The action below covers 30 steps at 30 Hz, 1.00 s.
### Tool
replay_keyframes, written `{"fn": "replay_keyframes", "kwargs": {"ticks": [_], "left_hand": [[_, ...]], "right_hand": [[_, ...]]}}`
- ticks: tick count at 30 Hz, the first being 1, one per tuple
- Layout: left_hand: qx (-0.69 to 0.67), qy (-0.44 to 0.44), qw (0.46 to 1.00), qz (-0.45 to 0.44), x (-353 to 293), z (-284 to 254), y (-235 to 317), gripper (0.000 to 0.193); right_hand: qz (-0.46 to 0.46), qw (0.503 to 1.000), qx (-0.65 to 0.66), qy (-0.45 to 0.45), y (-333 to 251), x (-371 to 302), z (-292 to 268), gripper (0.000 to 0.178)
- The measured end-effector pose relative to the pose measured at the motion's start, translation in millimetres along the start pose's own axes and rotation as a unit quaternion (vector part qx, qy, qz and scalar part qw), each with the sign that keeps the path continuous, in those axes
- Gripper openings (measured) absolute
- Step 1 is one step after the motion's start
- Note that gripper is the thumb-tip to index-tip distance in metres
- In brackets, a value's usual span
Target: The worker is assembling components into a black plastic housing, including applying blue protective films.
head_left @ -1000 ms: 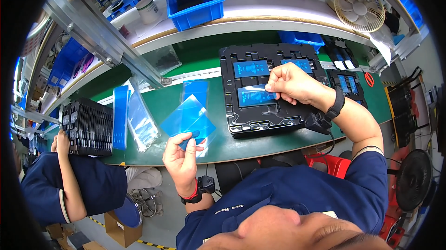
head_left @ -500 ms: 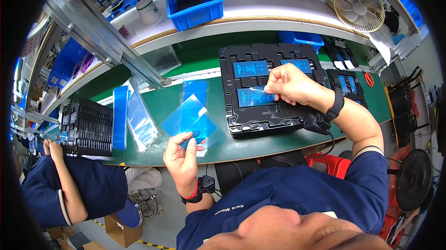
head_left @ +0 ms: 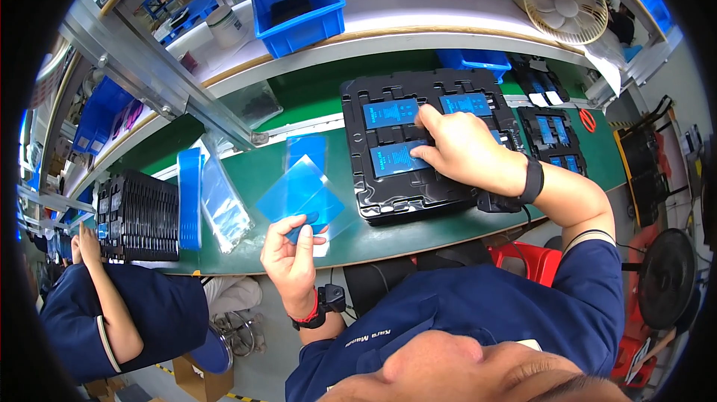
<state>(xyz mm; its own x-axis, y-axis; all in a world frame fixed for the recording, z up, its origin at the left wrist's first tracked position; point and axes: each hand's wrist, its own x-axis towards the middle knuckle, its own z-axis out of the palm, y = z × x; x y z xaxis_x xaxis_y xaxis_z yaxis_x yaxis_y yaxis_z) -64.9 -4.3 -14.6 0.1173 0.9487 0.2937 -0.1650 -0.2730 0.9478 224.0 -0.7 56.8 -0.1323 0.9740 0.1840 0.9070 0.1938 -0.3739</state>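
My left hand [head_left: 290, 258] pinches a stack of translucent blue film sheets [head_left: 305, 187] above the green bench. To its right, a black plastic tray [head_left: 407, 206] carries several flat blue-labelled batteries. My right hand [head_left: 470, 149] is over this tray, its thumb against the front-left battery [head_left: 390, 158] and its bent index finger by the back-left battery [head_left: 390, 113]. Thumb and index finger are apart, with nothing visible between them. Another battery [head_left: 464, 104] lies at the back right. My hand partly covers the front-right pocket.
Blue film strips [head_left: 190, 200] and clear plastic bags [head_left: 224, 204] lie left. Another person [head_left: 123, 297] works beside stacked black trays [head_left: 142, 215]. Rightward are a smaller battery tray [head_left: 553, 133] and red-handled scissors [head_left: 588, 121]. A shelf behind bears a blue bin [head_left: 302, 28] and a fan [head_left: 565, 4].
The clear film piece pinched in my right hand no longer shows there. My right thumb and index finger have spread apart over the left batteries. My left hand still holds the sheets.
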Motion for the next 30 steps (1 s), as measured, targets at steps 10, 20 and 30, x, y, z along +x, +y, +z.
{"fn": "replay_keyframes", "kwargs": {"ticks": [10,20,30], "left_hand": [[0.01,0.007,1.0,0.008,2.5,0.8,-2.8,0.016],[0.016,0.011,1.0,0.011,2.9,9.6,2.5,0.015],[0.052,0.02,0.998,-0.017,2.1,4.4,4.1,0.031]], "right_hand": [[0.201,0.965,-0.058,0.157,75.2,-50.6,-58.8,0.034],[0.324,0.916,0.225,0.081,105.4,-65.7,-48.4,0.042],[0.193,0.776,0.578,0.159,100.7,-63.5,-41.0,0.039]]}}
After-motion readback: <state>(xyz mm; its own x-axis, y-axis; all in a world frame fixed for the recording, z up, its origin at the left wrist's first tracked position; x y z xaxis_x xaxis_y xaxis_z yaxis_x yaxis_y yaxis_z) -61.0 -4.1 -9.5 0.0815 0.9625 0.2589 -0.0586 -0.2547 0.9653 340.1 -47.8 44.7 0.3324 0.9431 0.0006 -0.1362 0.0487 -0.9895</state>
